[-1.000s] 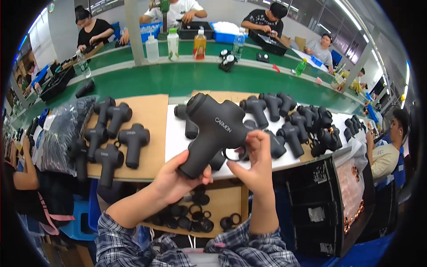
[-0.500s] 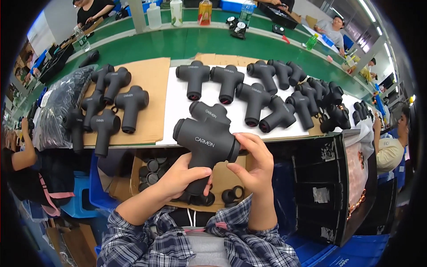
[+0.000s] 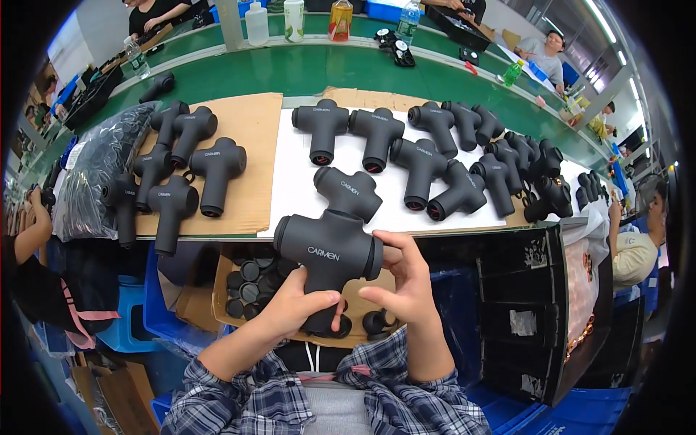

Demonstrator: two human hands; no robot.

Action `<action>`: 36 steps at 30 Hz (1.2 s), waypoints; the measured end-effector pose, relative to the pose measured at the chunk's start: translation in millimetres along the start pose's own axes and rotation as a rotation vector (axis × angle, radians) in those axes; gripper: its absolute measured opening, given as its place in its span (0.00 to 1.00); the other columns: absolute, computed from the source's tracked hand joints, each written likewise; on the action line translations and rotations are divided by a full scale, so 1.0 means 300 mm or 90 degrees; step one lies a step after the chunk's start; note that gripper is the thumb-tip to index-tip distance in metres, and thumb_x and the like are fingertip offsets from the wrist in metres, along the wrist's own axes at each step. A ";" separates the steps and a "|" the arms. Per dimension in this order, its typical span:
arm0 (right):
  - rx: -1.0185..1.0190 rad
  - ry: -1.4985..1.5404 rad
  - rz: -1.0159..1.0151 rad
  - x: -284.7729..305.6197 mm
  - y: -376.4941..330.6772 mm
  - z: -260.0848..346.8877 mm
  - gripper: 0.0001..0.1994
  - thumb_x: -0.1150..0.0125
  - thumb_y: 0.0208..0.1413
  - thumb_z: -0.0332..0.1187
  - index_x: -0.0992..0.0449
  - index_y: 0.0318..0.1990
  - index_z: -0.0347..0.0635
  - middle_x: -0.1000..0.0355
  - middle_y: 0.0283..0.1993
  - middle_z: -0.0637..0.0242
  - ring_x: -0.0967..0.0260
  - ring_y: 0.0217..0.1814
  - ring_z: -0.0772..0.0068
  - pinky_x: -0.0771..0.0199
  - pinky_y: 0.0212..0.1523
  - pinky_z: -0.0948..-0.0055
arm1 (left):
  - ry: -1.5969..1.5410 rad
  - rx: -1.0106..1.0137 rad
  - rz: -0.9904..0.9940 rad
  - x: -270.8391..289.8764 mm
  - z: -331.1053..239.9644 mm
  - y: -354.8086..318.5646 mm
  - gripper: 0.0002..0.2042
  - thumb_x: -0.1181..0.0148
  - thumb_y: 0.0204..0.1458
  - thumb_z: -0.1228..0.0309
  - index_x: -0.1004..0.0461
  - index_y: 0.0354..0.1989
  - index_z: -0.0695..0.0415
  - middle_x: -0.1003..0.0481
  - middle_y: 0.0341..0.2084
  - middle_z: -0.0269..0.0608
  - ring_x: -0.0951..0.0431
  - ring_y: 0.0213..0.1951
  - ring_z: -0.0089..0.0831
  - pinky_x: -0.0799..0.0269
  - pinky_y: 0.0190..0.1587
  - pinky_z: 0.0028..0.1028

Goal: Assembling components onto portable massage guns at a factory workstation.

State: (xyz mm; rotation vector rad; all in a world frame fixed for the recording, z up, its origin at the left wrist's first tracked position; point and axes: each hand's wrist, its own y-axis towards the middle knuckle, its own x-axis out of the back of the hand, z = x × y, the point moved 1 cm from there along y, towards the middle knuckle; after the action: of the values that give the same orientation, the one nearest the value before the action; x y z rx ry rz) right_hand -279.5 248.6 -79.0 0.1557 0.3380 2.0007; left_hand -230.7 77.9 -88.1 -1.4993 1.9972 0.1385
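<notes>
Just in front of the wearer, over an open carton (image 3: 354, 312) of round black caps (image 3: 249, 271), a dark grey T-shaped massage gun (image 3: 326, 238) is held up, its handle pointing down and its head running roughly level from left to right. The left hand (image 3: 290, 308) wraps the handle, thumb across the front, the other fingers mostly hidden behind it. The right hand (image 3: 409, 286) is at the head's right end: the forefinger lies against the end rim (image 3: 374, 259), the thumb is spread away below, and whether the bent fingers behind touch the gun cannot be told. Good handling here probably means a firm left grip, so the head does not twist, and the right thumb set opposite the forefinger, so that pressure on the rim is even. Just beyond, another gun (image 3: 348, 193) lies tilted on a white sheet (image 3: 290, 196), with more guns (image 3: 420, 167) to its right. To the left, similar guns lie on brown cardboard (image 3: 254, 130) beside a bulging clear bag (image 3: 101, 181). A black crate (image 3: 522, 322) stands near right; a long green bench (image 3: 217, 76) crosses the far side.
</notes>
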 end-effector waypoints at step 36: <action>0.168 -0.289 -0.065 -0.027 0.064 0.036 0.17 0.41 0.47 0.35 0.34 0.41 0.32 0.30 0.31 0.63 0.32 0.30 0.74 0.33 0.31 0.80 | -0.085 -0.042 -0.003 0.029 -0.010 -0.036 0.13 0.48 0.46 0.76 0.39 0.40 0.66 0.30 0.21 0.45 0.27 0.19 0.32 0.29 0.23 0.27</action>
State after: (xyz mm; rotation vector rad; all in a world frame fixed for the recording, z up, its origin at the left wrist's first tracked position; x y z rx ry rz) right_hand -289.6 235.3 -62.5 0.7312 0.3062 1.7519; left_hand -223.6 65.7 -87.3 -1.4946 1.8994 0.2980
